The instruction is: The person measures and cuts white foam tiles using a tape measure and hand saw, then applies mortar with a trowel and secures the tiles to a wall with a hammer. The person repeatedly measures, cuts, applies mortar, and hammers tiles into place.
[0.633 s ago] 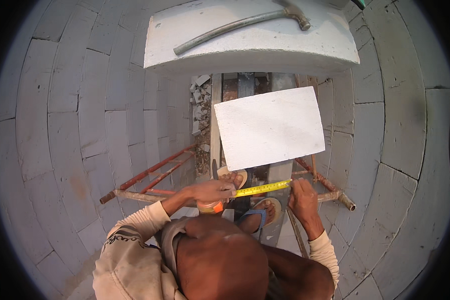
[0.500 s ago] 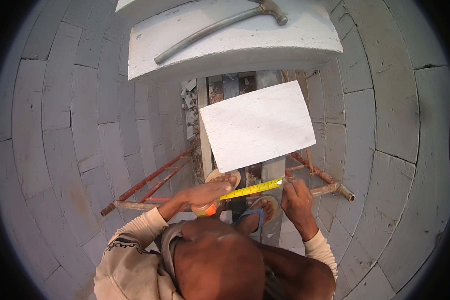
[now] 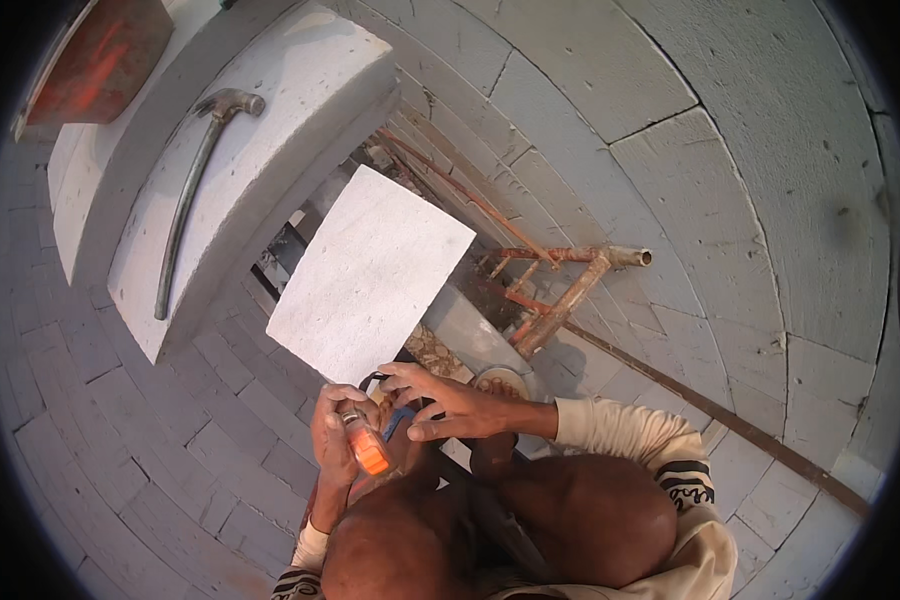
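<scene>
My left hand is wrapped around an orange tape measure, held low in front of my knees. No yellow blade shows out of the case. Beside it, my right hand reaches across with fingers apart. A thin black strap curls near its fingertips; whether they touch it I cannot tell. Just beyond both hands lies a white rectangular block, its near corner close to my left fingers.
A claw hammer rests on a long white block at the far left. Behind it stands a reddish tub. A rusty scaffold frame is at the right, against a grey block wall. My sandalled foot is on a plank.
The yellow blade, stretched between my hands before, is back in the case. My right hand has released its end and come toward the left. The view has turned to the right.
</scene>
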The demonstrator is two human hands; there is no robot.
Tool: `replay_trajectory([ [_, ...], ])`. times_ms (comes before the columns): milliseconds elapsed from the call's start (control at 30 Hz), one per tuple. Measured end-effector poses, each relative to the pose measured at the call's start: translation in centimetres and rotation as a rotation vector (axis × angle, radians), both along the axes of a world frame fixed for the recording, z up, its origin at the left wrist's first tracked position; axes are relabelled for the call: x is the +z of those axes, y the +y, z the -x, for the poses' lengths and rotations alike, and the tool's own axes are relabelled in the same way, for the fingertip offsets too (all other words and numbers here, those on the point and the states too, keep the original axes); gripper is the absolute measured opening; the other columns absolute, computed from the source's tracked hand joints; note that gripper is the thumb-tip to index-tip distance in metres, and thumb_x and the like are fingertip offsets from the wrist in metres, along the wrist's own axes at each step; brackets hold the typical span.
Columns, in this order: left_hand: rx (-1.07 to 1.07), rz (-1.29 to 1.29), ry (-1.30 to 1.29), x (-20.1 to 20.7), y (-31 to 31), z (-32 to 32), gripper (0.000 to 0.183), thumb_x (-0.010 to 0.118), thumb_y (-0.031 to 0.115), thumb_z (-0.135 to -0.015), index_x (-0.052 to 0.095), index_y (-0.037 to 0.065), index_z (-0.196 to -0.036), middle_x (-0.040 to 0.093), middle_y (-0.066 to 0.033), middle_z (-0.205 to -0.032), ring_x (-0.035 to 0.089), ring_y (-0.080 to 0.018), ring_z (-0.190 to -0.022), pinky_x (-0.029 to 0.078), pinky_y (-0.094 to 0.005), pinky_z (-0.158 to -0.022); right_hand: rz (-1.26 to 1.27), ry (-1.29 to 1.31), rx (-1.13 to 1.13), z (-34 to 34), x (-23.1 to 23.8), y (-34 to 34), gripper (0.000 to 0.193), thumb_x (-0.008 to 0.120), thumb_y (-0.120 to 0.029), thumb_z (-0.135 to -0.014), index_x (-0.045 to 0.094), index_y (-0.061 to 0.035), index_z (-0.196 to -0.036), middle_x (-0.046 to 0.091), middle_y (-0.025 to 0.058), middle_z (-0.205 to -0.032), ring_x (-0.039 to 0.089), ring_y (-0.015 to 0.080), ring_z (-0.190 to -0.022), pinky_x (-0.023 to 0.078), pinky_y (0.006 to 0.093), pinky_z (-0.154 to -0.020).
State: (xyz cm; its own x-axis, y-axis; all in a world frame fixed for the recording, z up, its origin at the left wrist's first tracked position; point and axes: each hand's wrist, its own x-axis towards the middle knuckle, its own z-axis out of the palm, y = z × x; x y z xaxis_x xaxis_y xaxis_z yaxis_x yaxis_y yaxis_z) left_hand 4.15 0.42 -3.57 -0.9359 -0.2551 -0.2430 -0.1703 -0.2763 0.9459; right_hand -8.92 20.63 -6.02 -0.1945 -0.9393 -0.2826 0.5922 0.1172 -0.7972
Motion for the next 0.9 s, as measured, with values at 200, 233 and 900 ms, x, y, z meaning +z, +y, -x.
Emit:
replay_trajectory([
  [200,0.06,0.229,0.233,1.9,5.7,11.0,0.059,0.033,0.056,-0.114,0.051,0.002,-0.13,0.056,-0.0109,-0.1,0.057,-0.0171,-0.093,0.051,-0.0337,-0.082,0.126,0.247,-0.386,2.5,1.8,-0.7,0.127,0.088,-0.064,-0.077,0.022,0.0063,-0.16,0.049,0.0297,-0.142,0.053,0.0381,-0.137,0.045,0.0457,-0.114],
  [233,0.021,0.124,0.151,2.3,6.4,12.5,0.06,0.031,0.056,-0.114,0.05,0.003,-0.132,0.056,-0.0111,-0.107,0.056,-0.018,-0.102,0.051,-0.0356,-0.091,0.074,0.324,-0.399,3.7,2.2,0.5,0.123,0.088,-0.063,-0.077,0.026,0.0074,-0.157,0.05,0.0294,-0.14,0.054,0.038,-0.135,0.046,0.0451,-0.111],
  [900,-0.543,0.493,0.121,-1.6,3.1,20.6,0.029,0.064,0.021,-0.107,0.072,-0.002,-0.123,0.076,-0.0156,-0.116,0.073,-0.0254,-0.106,0.055,-0.0391,-0.097,-1.61,-0.037,0.065,-28.2,10.4,39.3,0.077,0.09,-0.053,-0.069,0.066,-0.0064,-0.125,0.069,0.0157,-0.116,0.066,0.0341,-0.11,0.052,0.0454,-0.099],
])
